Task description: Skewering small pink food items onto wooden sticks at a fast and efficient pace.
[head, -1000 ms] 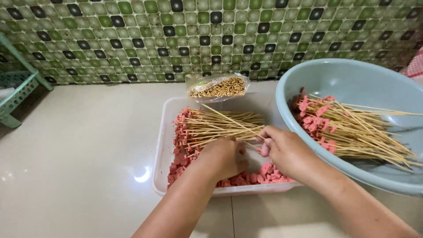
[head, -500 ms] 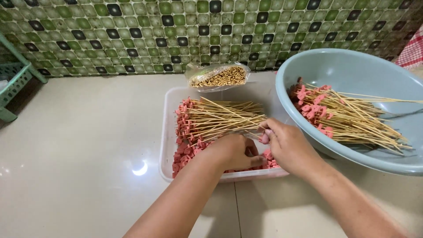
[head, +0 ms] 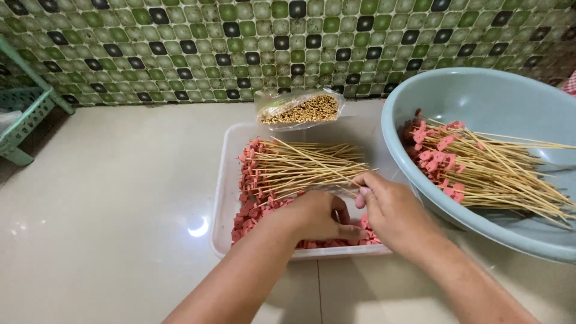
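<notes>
A clear plastic tray point(head: 223, 198) on the floor holds pink sausage pieces point(head: 247, 211) and a pile of bamboo skewers point(head: 303, 168) tipped with pink pieces. My left hand point(head: 317, 217) rests low in the tray over the loose pink pieces, fingers curled; what it pinches is hidden. My right hand point(head: 393, 211) sits beside it, thumb and forefinger pinched on the blunt end of one skewer from the pile. To the right, a pale blue basin point(head: 480, 96) holds many more finished skewers point(head: 486, 168).
A clear bag of brown grains point(head: 300, 109) lies behind the tray against the green mosaic tiled wall point(head: 240, 42). A green plastic rack point(head: 24, 117) stands at the far left. The floor is glossy cream tile point(head: 108, 198).
The view has shifted slightly, moving the tray and basin lower in frame. Both hands stay together at the tray's near right corner, the right fingers now pinching a skewer end.
</notes>
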